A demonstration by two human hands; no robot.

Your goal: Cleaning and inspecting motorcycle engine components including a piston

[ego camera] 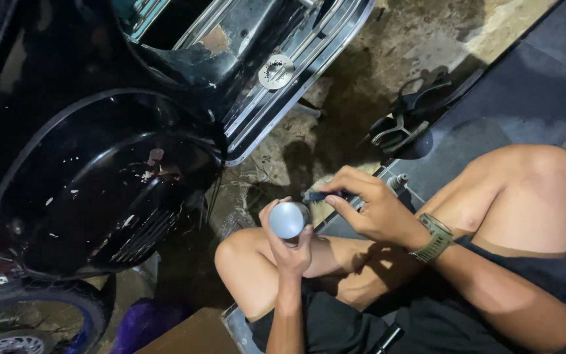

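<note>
- While the left hand [291,246] is wrapped around a small silver metal cylinder [287,219], holding it upright over the bare knee, the flat round end faces up at the camera.
- The right hand [369,210] is closed in a pinch on a short dark tool [322,195]. Its tip sits right at the cylinder's far right rim, touching or nearly so; can't tell which.
- Looks to me like the working-the-edge stage: one hand steadies, the other picks or scrapes. I'd say the next bit needs a firm grip on the cylinder and a small, controlled push of the tip so it doesn't skid off the rim.
- There's an olive-green watch [436,237] on the right wrist.
- Further out: a black scooter body [93,177] on the left, a chrome-edged floorboard [296,72] beyond, dark sandals [404,121] on the stained floor far right.
</note>
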